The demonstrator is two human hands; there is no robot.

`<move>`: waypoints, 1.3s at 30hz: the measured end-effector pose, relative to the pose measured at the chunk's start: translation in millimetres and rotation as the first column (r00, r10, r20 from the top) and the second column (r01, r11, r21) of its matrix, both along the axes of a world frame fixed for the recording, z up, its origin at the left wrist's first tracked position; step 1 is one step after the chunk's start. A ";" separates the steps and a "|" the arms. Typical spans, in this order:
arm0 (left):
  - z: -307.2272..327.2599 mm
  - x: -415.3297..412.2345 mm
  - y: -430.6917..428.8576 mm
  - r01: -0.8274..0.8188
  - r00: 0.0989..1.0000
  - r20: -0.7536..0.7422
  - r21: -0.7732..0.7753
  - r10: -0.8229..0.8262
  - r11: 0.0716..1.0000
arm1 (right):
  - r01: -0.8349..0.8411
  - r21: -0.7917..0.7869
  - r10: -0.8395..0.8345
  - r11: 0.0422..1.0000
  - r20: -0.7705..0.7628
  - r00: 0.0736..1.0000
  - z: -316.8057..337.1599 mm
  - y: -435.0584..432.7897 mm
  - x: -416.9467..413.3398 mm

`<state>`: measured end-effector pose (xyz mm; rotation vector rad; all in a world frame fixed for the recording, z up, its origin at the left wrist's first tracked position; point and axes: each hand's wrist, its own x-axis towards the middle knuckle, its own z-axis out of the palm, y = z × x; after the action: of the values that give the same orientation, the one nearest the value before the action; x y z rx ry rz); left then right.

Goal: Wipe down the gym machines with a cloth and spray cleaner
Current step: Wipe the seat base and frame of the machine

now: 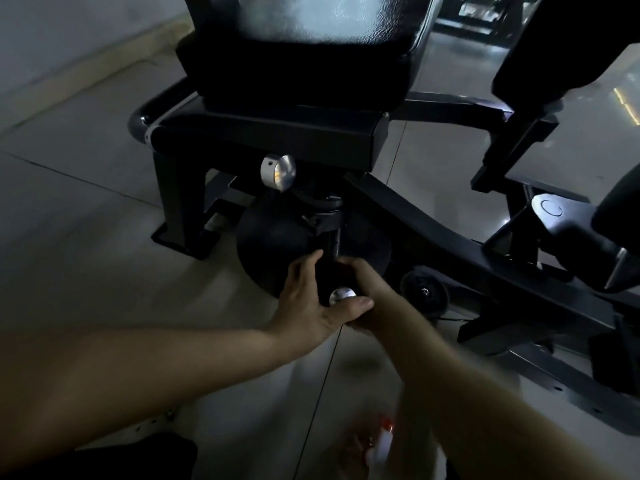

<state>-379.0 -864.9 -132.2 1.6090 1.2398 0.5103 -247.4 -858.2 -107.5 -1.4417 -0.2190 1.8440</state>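
**Lower adjustment post of seat machine: wipe in hand, cloth not confirmed**

The black steel-framed gym machine (270, 133) with a glossy black padded seat (311, 36) fills the view from 9 to 3 o'clock. Both hands are at its black upright adjustment post (329, 244), just below centre.

The left hand (311, 303) grasps the post from 9 o'clock, with fingers reaching up its side and the thumb lying under the small round silver knob (342, 295). The right hand (363, 282) meets it from 3 o'clock with its fingers curled. Whether they clasp the post, a cloth or nothing cannot be told. No cloth is plainly visible.

A blurred white and red object (384, 441) at 6 o'clock, low by the right forearm, may be the spray cleaner, though this is uncertain.

Recommendations, as judgement only:
- Steady the post with one hand and run the wiping hand round its full circumference.
- Work top to bottom.
- Go round the small knob and the large silver knob (278, 172) at 12 o'clock, where palms land most.
- Keep fingers out of the clamp collar above.
- The black round roller pad (270, 244) at 10 o'clock of the hands seems the natural next surface.
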 end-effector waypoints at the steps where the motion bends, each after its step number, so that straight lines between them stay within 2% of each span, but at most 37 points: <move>1: 0.0 -0.3 1.2 0.003 1.000 0.005 -0.014 -0.003 1.000 | 0.079 -0.004 -0.079 0.997 -0.045 0.996 -2.2 0.8 -5.2; 3: -0.1 -0.8 4.5 0.009 1.000 -0.010 -0.013 -0.010 1.000 | 0.164 0.014 -0.160 0.986 -0.147 0.976 -10.3 -1.3 -10.7; 6: 3.2 -0.4 7.0 0.040 0.997 -0.064 -0.027 -0.041 0.999 | 0.118 0.058 -0.105 0.991 -0.186 0.977 -6.4 -17.6 -9.1; 10: -3.4 -2.8 12.8 0.100 0.994 0.072 -0.250 -0.084 0.963 | -0.077 0.144 0.088 0.987 -0.070 0.994 10.2 -41.3 6.6; 12: -12.2 -3.7 14.8 0.093 0.990 0.129 -0.247 -0.063 0.965 | -0.203 0.175 0.202 0.963 0.022 0.979 15.7 -42.5 17.3; 13: -12.1 -3.3 14.8 0.100 0.989 0.130 -0.232 -0.071 0.968 | -0.206 0.164 0.201 0.965 0.043 0.979 16.1 -38.3 17.8; 17: -12.7 -7.0 17.7 0.162 0.986 0.076 -0.250 -0.147 0.955 | -0.021 0.096 0.015 0.995 0.060 0.998 5.1 -10.3 -1.2; 20: -8.3 -9.2 17.9 0.182 0.983 0.091 -0.291 -0.162 0.939 | -0.014 0.095 0.013 0.995 0.014 1.000 -1.6 -18.8 -3.8; 22: -3.1 -7.9 18.4 0.182 0.983 0.060 -0.261 -0.172 0.948 | -0.025 0.093 0.024 0.995 0.011 1.000 3.1 -36.4 3.9; 24: -1.0 -9.0 21.7 0.200 0.980 0.031 -0.222 -0.198 0.954 | -0.058 0.097 0.045 0.994 0.133 0.990 8.4 -48.7 15.4; 25: 0.1 -10.5 23.5 0.218 0.975 0.019 -0.209 -0.219 0.953 | -0.081 0.101 0.054 0.992 0.245 0.968 11.5 -49.3 19.8; 27: 0.1 -13.9 25.4 0.243 0.968 -0.001 -0.219 -0.249 0.945 | -0.094 0.109 0.024 0.990 0.519 0.855 8.6 -39.2 25.9; 28: 1.5 -14.4 24.9 0.243 0.970 0.031 -0.234 -0.243 0.941 | -0.067 0.133 -0.026 0.989 0.595 0.803 4.7 -30.9 28.3; 29: 3.0 -13.3 24.6 0.245 0.969 0.069 -0.242 -0.235 0.939 | -0.040 0.162 -0.066 0.986 0.600 0.798 3.5 -23.0 26.4; 30: 4.4 -11.8 24.1 0.255 0.966 0.108 -0.225 -0.236 0.940 | -0.022 0.169 -0.073 0.985 0.537 0.840 3.4 -15.1 20.2; 32: 5.0 -10.0 24.5 0.274 0.957 0.135 -0.138 -0.256 0.952 | -0.055 0.123 0.004 0.991 0.377 0.926 0.8 -4.4 7.3; 34: 6.9 -11.1 24.0 0.267 0.960 0.111 -0.092 -0.257 0.959 | -0.100 0.129 0.055 0.987 0.315 0.947 2.9 -6.7 2.8; 39: 5.9 -13.7 26.2 0.247 0.969 -0.002 -0.079 -0.248 0.966 | -0.275 0.159 0.172 0.948 0.470 0.866 -8.0 -1.5 21.1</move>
<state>-392.7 -838.7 -126.3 1.6725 1.0352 0.2918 -226.3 -859.6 -115.4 -1.7225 -0.8319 1.5673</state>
